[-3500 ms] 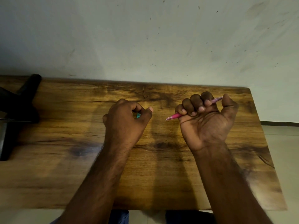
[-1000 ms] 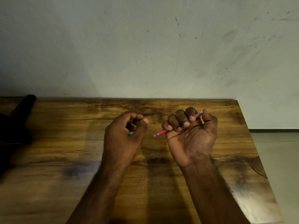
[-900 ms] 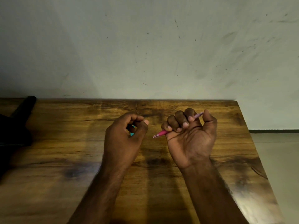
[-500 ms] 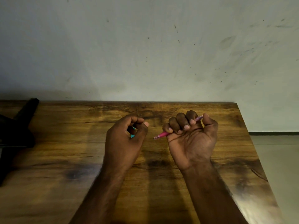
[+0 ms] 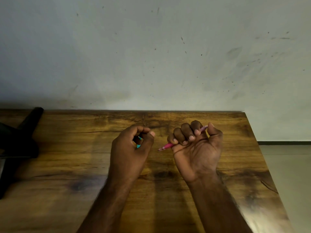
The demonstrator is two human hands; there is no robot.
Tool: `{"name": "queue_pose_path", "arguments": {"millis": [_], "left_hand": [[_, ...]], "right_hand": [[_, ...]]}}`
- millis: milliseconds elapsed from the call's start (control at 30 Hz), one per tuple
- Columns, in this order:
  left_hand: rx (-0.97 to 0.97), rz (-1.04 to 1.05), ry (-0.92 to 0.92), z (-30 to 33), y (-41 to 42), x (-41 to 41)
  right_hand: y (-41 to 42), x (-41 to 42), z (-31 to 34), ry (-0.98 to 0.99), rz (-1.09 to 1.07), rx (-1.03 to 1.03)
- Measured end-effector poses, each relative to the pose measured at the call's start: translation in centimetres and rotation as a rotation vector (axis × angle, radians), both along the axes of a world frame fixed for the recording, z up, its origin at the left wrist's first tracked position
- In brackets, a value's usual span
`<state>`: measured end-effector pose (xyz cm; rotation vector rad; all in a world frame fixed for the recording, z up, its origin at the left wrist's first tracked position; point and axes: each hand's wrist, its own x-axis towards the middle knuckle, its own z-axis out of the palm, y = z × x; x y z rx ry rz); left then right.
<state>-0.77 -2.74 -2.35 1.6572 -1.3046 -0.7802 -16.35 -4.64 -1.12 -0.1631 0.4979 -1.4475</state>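
Dim, warm light; soft shadows; edges curved

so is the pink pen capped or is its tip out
Tip out: the pink pen shows a bare pointed tip past the right hand, aimed at the left hand.

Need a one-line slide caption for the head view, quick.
Right hand grips a pink pen in its fist while left hand curls round a small teal piece above a wooden table.

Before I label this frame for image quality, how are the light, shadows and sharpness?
Head view: dim, light falling from the right, with glare on the wooden table at its near right corner; the left side sinks into shadow around a black object. The right hand and pink pen are fairly sharp; the left hand hides a teal thing. Table edges bow slightly.
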Motion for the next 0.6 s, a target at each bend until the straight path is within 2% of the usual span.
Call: {"name": "queue_pose_path", "arguments": {"millis": [600], "left_hand": [[0.012, -0.010, -0.031, 0.13, -0.04, -0.18]], "right_hand": [[-0.23, -0.57, 0.17, -0.017, -0.019, 0.011]]}}
